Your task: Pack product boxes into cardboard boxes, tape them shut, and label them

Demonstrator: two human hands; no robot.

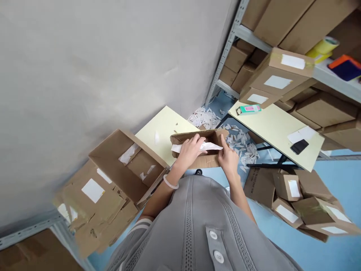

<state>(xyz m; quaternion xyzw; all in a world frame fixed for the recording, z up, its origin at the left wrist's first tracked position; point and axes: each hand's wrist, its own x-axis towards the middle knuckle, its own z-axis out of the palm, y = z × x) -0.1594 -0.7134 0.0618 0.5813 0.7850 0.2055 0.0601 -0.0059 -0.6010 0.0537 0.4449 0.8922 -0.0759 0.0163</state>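
Observation:
A small open cardboard box point(207, 162) is held in front of my body, its inside facing up. My left hand point(189, 150) reaches over its near side, fingers curled around a crumpled white strip of paper point(210, 146) that crosses the opening. Part of that strip sticks out to the left of the hand. At the box's right end is my right hand point(228, 159), closed on the cardboard wall with the index finger stretched along it. The thumb of this hand is mostly hidden, and the paper's right tip lies close to it.
A larger open carton point(111, 156) with paper scraps stands left, beside flattened cardboard point(113, 222). Pale tabletops point(160, 124) point(270, 126) lie behind and right; a phone point(299, 146) rests on the right one. Paper shreds point(205, 117) cover the floor. Boxes fill the shelf point(254, 37).

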